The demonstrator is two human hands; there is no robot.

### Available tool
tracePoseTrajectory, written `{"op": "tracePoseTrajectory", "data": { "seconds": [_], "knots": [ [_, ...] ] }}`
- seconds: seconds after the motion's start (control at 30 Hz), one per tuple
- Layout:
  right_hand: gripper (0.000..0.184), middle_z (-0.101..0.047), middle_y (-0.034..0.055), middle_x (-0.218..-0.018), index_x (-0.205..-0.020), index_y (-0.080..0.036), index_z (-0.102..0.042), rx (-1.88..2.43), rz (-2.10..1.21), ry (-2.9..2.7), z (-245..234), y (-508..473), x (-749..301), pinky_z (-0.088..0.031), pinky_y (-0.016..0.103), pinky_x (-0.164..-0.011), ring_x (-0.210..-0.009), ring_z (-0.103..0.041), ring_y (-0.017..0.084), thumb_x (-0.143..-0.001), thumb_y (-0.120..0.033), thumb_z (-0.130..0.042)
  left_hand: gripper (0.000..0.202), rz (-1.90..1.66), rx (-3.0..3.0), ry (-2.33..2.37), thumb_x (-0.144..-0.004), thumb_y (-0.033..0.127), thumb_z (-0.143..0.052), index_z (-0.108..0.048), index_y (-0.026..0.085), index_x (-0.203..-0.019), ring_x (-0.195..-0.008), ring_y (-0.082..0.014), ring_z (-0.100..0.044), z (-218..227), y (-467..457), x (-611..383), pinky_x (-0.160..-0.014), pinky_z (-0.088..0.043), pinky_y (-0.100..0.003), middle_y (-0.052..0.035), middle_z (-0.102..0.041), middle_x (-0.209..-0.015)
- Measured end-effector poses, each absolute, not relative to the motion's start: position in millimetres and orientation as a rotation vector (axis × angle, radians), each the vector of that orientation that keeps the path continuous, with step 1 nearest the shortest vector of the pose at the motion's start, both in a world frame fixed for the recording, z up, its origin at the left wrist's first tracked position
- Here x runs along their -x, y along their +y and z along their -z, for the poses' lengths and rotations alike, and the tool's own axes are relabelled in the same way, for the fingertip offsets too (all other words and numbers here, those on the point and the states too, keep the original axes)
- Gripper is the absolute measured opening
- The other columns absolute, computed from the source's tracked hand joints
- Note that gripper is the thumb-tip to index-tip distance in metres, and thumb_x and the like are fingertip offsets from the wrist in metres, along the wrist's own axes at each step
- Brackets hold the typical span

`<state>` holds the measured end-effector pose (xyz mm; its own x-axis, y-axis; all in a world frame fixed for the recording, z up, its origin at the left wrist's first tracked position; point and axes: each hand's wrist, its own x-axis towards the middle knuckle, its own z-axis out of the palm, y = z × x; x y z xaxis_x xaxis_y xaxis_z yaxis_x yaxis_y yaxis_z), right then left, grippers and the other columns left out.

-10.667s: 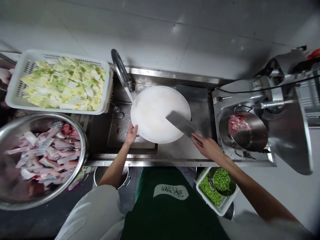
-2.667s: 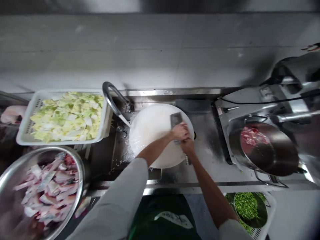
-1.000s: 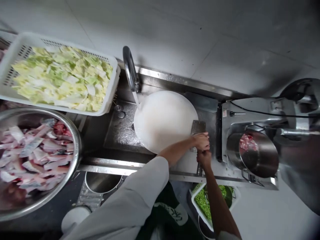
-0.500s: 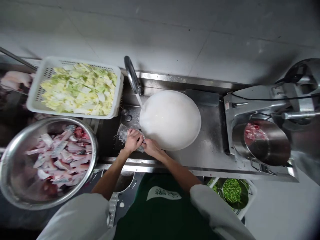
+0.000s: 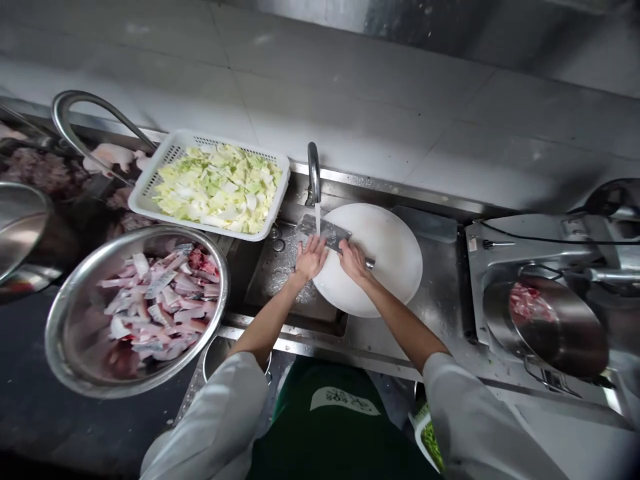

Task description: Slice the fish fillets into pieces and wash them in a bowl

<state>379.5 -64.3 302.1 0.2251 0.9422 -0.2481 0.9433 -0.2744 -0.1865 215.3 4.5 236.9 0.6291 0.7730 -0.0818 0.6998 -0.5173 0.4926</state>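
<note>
A cleaver (image 5: pixel 330 230) lies flat beneath the running tap (image 5: pixel 314 167), partly over the round white chopping board (image 5: pixel 385 230). My right hand (image 5: pixel 353 260) is closed around it where blade and handle meet, and the metal handle end sticks out to the right. My left hand (image 5: pixel 311 257) has its fingers stretched and spread, with the fingertips at the near edge of the wet blade. Water from the spout falls onto the blade just beyond those fingers. Below the left hand, the sink basin (image 5: pixel 267 277) is wet and splashed.
Left of the sink stand a white basket (image 5: pixel 274 223) of chopped cabbage and a steel bowl (image 5: pixel 60 327) of cut fish pieces. A steel pot (image 5: pixel 575 340) with raw meat is at the right. Chopped greens (image 5: pixel 431 445) show below the counter's edge.
Both hands have moved up and away from the sink's near side to the tap. The cleaver now lies under the stream, and my left hand has spread its fingers. The view has shifted left.
</note>
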Motion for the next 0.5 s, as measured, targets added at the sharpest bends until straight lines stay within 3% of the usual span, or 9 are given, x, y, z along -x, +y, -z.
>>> {"op": "tracePoseTrajectory", "data": {
  "seconds": [0.2, 0.33, 0.4, 0.47, 0.5],
  "knots": [
    [0.031, -0.069, 0.0175, -0.13, -0.129, -0.016, -0.065, -2.432, 0.591, 1.975, -271, -68, -357, -0.044, 0.038, -0.104, -0.121, -0.059, 0.03, -0.108, -0.014, -0.043, 0.065, -0.215, -2.329, 1.291, -0.109, 0.04, -0.038, -0.036, 0.02, -0.171, -0.168, -0.0322, -0.018, -228, 49, -216, -0.133, -0.006, -0.067, -0.0131, -0.025, -0.179],
    [0.028, -0.067, 0.0168, -0.128, -0.127, -0.016, -0.065, -2.462, 0.61, 1.961, -265, -72, -357, -0.044, 0.037, -0.104, -0.122, -0.058, 0.029, -0.108, -0.015, -0.044, 0.066, -0.374, -2.138, 1.418, -0.103, 0.042, -0.055, -0.046, 0.019, -0.165, -0.166, -0.0358, -0.024, -227, 87, -220, -0.131, -0.019, -0.066, -0.0188, -0.038, -0.173],
    [0.025, -0.067, 0.0165, -0.127, -0.124, -0.016, -0.065, -2.485, 0.619, 1.962, -262, -73, -359, -0.044, 0.037, -0.104, -0.121, -0.057, 0.029, -0.107, -0.015, -0.047, 0.058, -0.537, -1.825, 1.52, -0.096, 0.041, -0.071, -0.065, 0.014, -0.147, -0.155, -0.0396, -0.043, -226, 109, -221, -0.123, -0.038, -0.057, -0.024, -0.059, -0.155],
    [0.022, -0.067, 0.0159, -0.126, -0.121, -0.017, -0.065, -2.514, 0.625, 1.972, -259, -76, -362, -0.044, 0.037, -0.102, -0.119, -0.057, 0.029, -0.106, -0.015, -0.049, 0.044, -0.648, -1.388, 1.571, -0.084, 0.039, -0.086, -0.076, 0.009, -0.116, -0.124, -0.0373, -0.067, -225, 128, -223, -0.101, -0.055, -0.043, -0.0224, -0.076, -0.119],
    [0.021, -0.067, 0.0154, -0.125, -0.119, -0.018, -0.065, -2.526, 0.63, 1.982, -257, -78, -364, -0.045, 0.037, -0.101, -0.118, -0.057, 0.029, -0.105, -0.015, -0.05, 0.039, -0.667, -1.204, 1.571, -0.08, 0.038, -0.091, -0.077, 0.009, -0.101, -0.105, -0.0324, -0.073, -224, 135, -224, -0.088, -0.057, -0.037, -0.0181, -0.078, -0.099]
  ]
}}
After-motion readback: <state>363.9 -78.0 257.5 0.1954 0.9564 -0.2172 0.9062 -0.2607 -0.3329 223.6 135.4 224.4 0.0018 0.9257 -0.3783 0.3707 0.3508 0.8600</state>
